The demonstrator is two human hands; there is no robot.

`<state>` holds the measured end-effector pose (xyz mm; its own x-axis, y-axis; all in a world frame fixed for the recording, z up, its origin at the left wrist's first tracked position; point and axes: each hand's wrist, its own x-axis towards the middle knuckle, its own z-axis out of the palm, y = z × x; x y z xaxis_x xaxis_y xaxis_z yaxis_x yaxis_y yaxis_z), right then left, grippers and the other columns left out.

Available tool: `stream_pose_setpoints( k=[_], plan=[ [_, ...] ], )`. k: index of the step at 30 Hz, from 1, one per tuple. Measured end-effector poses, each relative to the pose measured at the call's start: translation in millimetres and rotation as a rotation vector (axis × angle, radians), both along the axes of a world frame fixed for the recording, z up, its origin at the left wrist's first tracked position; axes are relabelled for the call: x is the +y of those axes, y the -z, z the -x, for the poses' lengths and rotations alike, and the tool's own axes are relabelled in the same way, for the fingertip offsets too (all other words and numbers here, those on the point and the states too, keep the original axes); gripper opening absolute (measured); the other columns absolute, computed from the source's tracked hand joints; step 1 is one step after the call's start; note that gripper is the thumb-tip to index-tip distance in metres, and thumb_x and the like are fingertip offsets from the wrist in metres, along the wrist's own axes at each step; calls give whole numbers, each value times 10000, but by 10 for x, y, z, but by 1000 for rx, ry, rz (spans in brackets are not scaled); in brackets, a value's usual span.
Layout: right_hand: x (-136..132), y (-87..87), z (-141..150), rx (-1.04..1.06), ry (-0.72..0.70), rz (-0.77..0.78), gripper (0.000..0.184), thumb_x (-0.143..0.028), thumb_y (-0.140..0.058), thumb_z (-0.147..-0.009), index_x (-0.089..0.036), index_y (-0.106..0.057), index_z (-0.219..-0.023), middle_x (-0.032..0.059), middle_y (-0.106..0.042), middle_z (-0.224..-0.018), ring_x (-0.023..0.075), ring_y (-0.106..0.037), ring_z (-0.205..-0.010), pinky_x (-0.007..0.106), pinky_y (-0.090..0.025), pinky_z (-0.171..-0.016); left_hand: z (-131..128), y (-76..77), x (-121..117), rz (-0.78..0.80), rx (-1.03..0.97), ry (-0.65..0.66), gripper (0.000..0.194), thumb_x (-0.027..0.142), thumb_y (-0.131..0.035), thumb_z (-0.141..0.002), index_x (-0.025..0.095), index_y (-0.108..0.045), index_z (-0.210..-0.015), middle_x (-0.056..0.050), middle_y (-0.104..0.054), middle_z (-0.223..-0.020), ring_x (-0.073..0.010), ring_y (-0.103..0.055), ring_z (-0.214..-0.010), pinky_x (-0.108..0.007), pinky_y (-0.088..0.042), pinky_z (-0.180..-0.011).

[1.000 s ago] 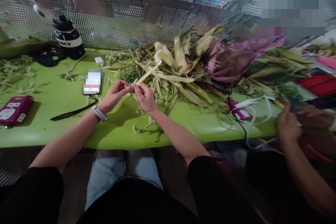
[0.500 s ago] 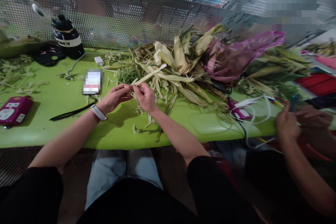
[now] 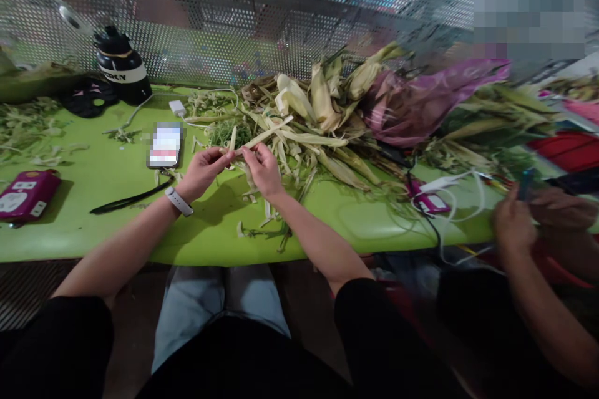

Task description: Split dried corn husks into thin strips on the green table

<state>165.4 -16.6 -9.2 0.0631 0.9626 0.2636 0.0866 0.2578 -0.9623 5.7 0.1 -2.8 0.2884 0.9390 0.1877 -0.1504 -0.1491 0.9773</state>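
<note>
My left hand (image 3: 206,168), a pale watch band on its wrist, is closed in a pinch on a pale corn husk strip (image 3: 270,131). Thumb and fingers of my right hand (image 3: 264,171) pinch the same strip close by, and its long end points up and right over the pile. A short piece of husk (image 3: 233,137) stands up beside my left fingertips. Just behind the hands lies a small heap of thin green shreds (image 3: 224,135). Whole corn husks (image 3: 322,100) are piled farther back, with loose scraps around them on the green table (image 3: 187,243).
On the left are a phone (image 3: 165,144), a black strap (image 3: 131,201), a magenta power socket (image 3: 29,195) and a dark bottle (image 3: 122,68). A pink plastic bag (image 3: 397,103) and white cables (image 3: 477,199) lie right. Another person's hands (image 3: 517,221) hold something at far right.
My hands have drawn slightly apart at the fingertips, and the short husk piece now sticks up by my left fingers. The long strip's far end has shifted a little left.
</note>
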Motion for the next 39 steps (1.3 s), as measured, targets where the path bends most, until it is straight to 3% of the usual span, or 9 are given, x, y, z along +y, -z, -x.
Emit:
stream_pose_setpoints(
  k=[5,13,17,21,29,35,39],
  plan=[
    [-7,-35,-40,-47,-49,24,353,-545,-642,-817,-215,-517,-826,-83,-415,-531,75,-323,-466,240,-253,-458,-6,-19,-10,-6,-66,-28,307,459,-797,-744,169,-721,-811,-3,-631,-703,-71,-494,-593,-220,-393,-555],
    [-69,-58,-47,-113,-121,-71,342,-437,-730,-747,-210,-538,-915,-46,-556,-662,87,-458,-552,233,-363,-521,3,-10,5,-19,-79,-50,320,475,-787,-746,169,-693,-760,10,-590,-661,-75,-459,-566,-234,-362,-544],
    [-121,-141,-112,-272,-25,-209,229,-402,-667,-817,-206,-595,-911,-22,-563,-730,82,-402,-537,245,-351,-514,-5,-19,-19,-68,24,-18,337,488,-777,-745,161,-698,-774,-12,-629,-696,-99,-503,-607,-247,-391,-579],
    [-150,-201,-142,-448,28,-341,180,-358,-663,-826,-203,-636,-914,16,-586,-840,103,-446,-601,266,-397,-579,-15,10,-31,-175,152,17,273,408,-773,-758,156,-671,-736,-8,-595,-671,-118,-515,-631,-256,-402,-601],
    [-143,-169,-107,-582,16,-367,131,-305,-598,-873,-196,-637,-812,36,-605,-816,138,-510,-674,290,-429,-681,-12,62,-12,-374,345,2,137,266,-699,-796,176,-662,-699,-16,-573,-681,-141,-514,-665,-273,-410,-628],
    [-118,-104,-85,-614,-75,-382,143,-309,-595,-879,-198,-645,-802,33,-608,-804,138,-516,-676,283,-427,-674,-17,83,-10,-284,327,136,228,369,-766,-737,162,-671,-719,-21,-616,-704,-141,-543,-664,-273,-440,-631],
    [-111,-175,-144,-602,-29,-412,195,-361,-571,-911,-196,-674,-927,52,-633,-878,137,-519,-669,290,-442,-680,3,48,-12,-137,230,186,320,464,-734,-770,146,-696,-764,-30,-643,-713,-132,-558,-665,-271,-448,-645]
  ],
)
